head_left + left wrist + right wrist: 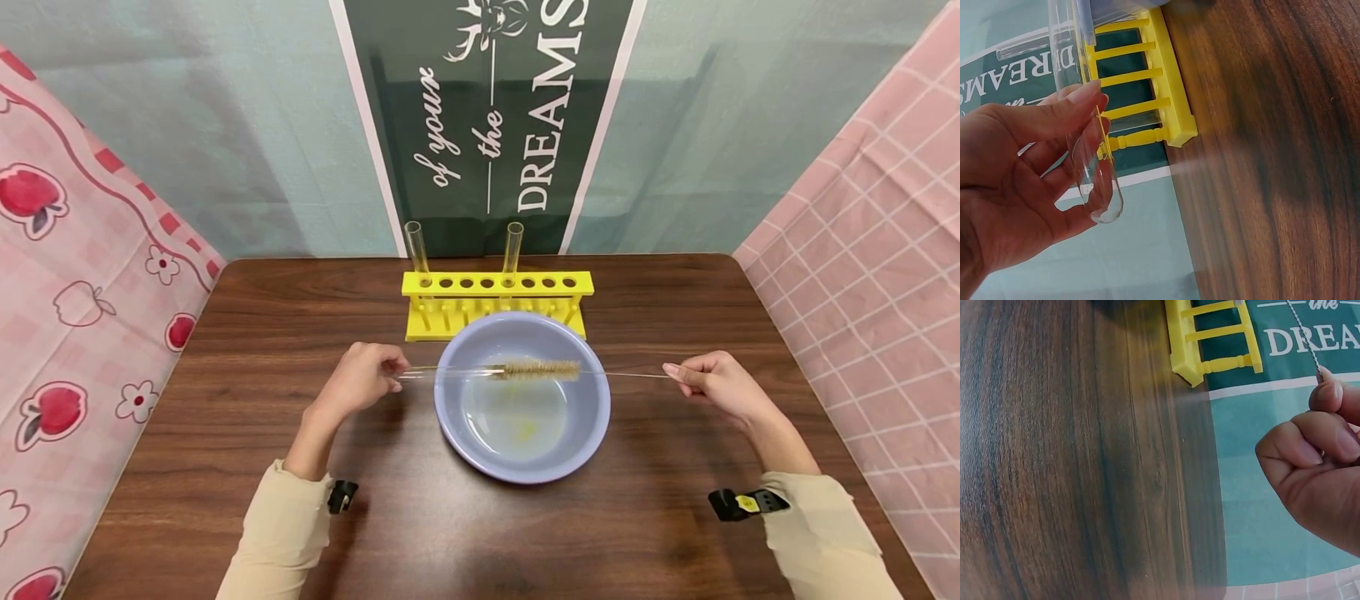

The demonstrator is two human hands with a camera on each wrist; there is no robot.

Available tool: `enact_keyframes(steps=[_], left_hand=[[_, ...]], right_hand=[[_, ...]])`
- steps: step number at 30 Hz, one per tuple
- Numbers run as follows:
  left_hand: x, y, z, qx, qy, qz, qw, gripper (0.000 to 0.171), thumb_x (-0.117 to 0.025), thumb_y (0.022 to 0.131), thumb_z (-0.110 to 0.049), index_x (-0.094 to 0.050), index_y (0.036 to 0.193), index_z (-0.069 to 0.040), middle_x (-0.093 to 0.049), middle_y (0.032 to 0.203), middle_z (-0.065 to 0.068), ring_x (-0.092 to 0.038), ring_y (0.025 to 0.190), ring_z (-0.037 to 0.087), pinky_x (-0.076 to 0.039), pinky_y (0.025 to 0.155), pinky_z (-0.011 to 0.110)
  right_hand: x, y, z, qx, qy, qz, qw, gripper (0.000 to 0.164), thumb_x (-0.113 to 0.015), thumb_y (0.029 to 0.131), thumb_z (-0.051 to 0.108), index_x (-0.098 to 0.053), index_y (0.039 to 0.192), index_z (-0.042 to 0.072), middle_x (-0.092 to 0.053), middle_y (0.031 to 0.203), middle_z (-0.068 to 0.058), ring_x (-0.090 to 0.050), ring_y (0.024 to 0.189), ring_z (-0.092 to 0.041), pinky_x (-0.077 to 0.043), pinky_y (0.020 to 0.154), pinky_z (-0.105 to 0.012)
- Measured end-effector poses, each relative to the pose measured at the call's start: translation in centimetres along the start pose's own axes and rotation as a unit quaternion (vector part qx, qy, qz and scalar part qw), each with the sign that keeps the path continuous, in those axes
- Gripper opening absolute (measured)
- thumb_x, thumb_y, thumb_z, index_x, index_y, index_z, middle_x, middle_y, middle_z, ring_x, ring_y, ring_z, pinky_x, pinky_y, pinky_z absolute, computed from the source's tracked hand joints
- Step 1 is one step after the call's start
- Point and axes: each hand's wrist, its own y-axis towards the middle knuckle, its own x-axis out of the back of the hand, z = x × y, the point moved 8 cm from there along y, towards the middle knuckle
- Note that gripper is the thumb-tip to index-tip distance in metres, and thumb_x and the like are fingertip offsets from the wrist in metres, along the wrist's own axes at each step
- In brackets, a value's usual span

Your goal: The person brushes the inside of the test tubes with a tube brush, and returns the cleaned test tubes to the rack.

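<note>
My left hand [366, 375] grips a clear glass test tube [1088, 169] near its rounded closed end, thumb on one side and fingers on the other. The tube lies nearly level, its mouth over a lavender basin [447, 417]. A bristly test tube brush [540, 370] points into the mouth; most of its tan bristles are outside the glass. With thumb and fingers my right hand [716, 383] pinches the far end of the brush's twisted wire handle [1305, 337]. Cloudy liquid with yellowish patches stands in the basin below.
Behind the basin is a yellow test tube rack [498, 285] holding two upright glass tubes, one at its left end [417, 250] and one near its middle [513, 250]. A wooden table [525, 533] carries everything. Printed cloths hang at the back and both sides.
</note>
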Motion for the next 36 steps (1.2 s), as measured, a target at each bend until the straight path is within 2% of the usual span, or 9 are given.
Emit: enact_keyframes(steps=[4, 15, 22, 31, 36], left_hand=[[0.0, 0.0, 0.1, -0.004, 0.005, -0.006, 1.0, 0.02, -0.076, 0.062, 0.005, -0.068, 0.075, -0.008, -0.066, 0.072, 0.004, -0.061, 0.068, 0.016, -0.048, 0.067, 0.038], [0.1, 0.0, -0.1, -0.003, 0.0, -0.009, 1.0, 0.022, -0.076, 0.062, 0.008, -0.067, 0.074, -0.008, -0.066, 0.073, 0.004, -0.061, 0.07, 0.017, -0.048, 0.068, 0.038], [0.0, 0.2, -0.6, -0.005, 0.0, -0.014, 0.9999, 0.021, -0.075, 0.063, 0.006, -0.066, 0.073, -0.01, -0.065, 0.071, 0.003, -0.058, 0.067, 0.016, -0.046, 0.066, 0.038], [0.3, 0.5, -2.1, -0.017, 0.003, -0.029, 0.9994, 0.02, -0.076, 0.063, 0.004, -0.067, 0.074, -0.009, -0.065, 0.072, 0.003, -0.057, 0.066, 0.016, -0.046, 0.064, 0.037], [0.2, 0.6, -2.4, -0.015, 0.008, -0.029, 0.9994, 0.019, -0.076, 0.063, 0.004, -0.067, 0.074, -0.009, -0.065, 0.072, 0.003, -0.057, 0.066, 0.016, -0.045, 0.063, 0.037]], right_hand=[[-0.2, 0.1, 0.0, 0.006, 0.029, 0.018, 0.999, 0.04, -0.049, 0.093, 0.005, -0.042, 0.054, 0.0, -0.022, 0.046, -0.003, -0.011, 0.041, -0.021, -0.011, 0.037, -0.037], [-1.3, 0.9, 1.1, 0.025, 0.012, 0.021, 0.999, 0.039, -0.051, 0.092, 0.004, -0.042, 0.055, -0.003, -0.026, 0.046, -0.003, -0.016, 0.04, -0.019, -0.011, 0.037, -0.038], [-2.4, 1.5, 1.6, 0.009, -0.018, 0.007, 1.0, 0.041, -0.054, 0.091, 0.011, -0.042, 0.057, -0.007, -0.03, 0.045, 0.004, -0.023, 0.038, -0.007, -0.013, 0.036, -0.036], [-4.1, 2.3, 2.2, -0.01, -0.036, -0.003, 0.999, 0.041, -0.057, 0.09, 0.015, -0.046, 0.058, -0.008, -0.033, 0.046, 0.003, -0.025, 0.039, -0.007, -0.018, 0.035, -0.03], [-5.3, 2.8, 2.7, -0.02, -0.04, 0.006, 0.999, 0.042, -0.057, 0.09, 0.014, -0.045, 0.062, -0.015, -0.035, 0.047, 0.001, -0.027, 0.04, -0.008, -0.021, 0.037, -0.027]])
